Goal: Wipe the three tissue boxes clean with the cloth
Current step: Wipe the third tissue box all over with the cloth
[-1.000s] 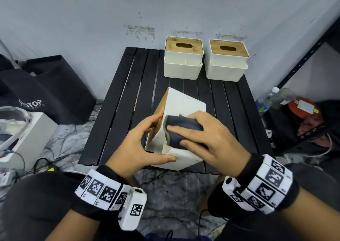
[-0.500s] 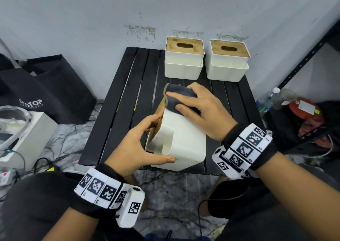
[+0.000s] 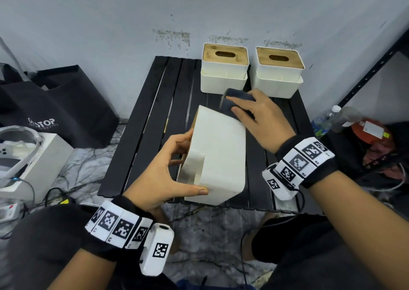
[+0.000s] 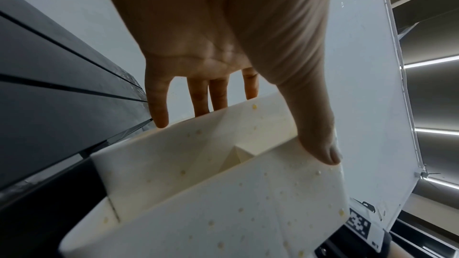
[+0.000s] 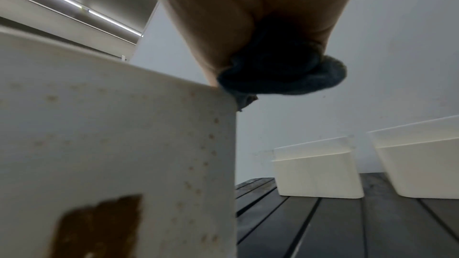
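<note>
A white tissue box (image 3: 218, 154) stands tipped on its side at the front of the black slatted table (image 3: 152, 121), its wooden lid facing left. My left hand (image 3: 170, 172) grips its near end, thumb on the white face and fingers on the lid side; the left wrist view shows that box (image 4: 223, 193) speckled with small spots. My right hand (image 3: 256, 117) holds a dark grey cloth (image 3: 234, 102) at the box's far upper edge, and the cloth (image 5: 280, 74) hangs just past the corner. Two more white boxes with wooden lids (image 3: 224, 70) (image 3: 278, 72) stand upright at the back.
A black bag (image 3: 59, 103) and a white device with cables (image 3: 24, 157) lie on the floor to the left. On the right are a dark metal shelf frame (image 3: 371, 68), a plastic bottle (image 3: 327, 118) and clutter. A pale wall closes the back.
My right hand has slid the cloth from the near part of the box's upper face to its far edge. The left hand and the box have stayed put.
</note>
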